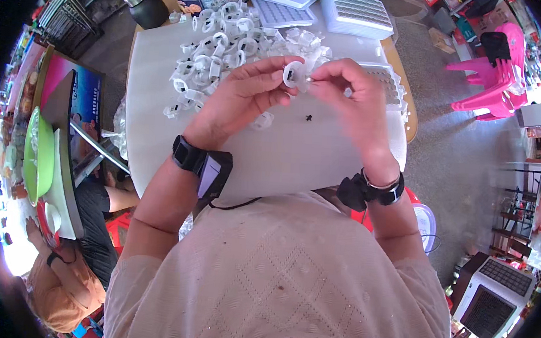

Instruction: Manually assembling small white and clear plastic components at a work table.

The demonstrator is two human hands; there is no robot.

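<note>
Between the thumb and fingers of my left hand (238, 96) is a round white plastic part (293, 75) with a small black piece in its face. My right hand (358, 103), partly blurred, pinches at the right side of that part; what its fingertips grip is too small to make out. A tiny black piece (309, 117) lies on the white tabletop (264, 162) below my hands. Many similar white ring-shaped parts (219, 48) are heaped beyond my left hand. Clear plastic pieces (300, 44) lie in a pile just beyond the held part.
Stacked white trays (357, 16) stand at the table's far right, and another tray (384, 83) sits beside my right hand. A dark bottle (145, 6) is at the far left corner. Pink chairs (496, 74) stand off right. Another person (68, 280) sits at the lower left.
</note>
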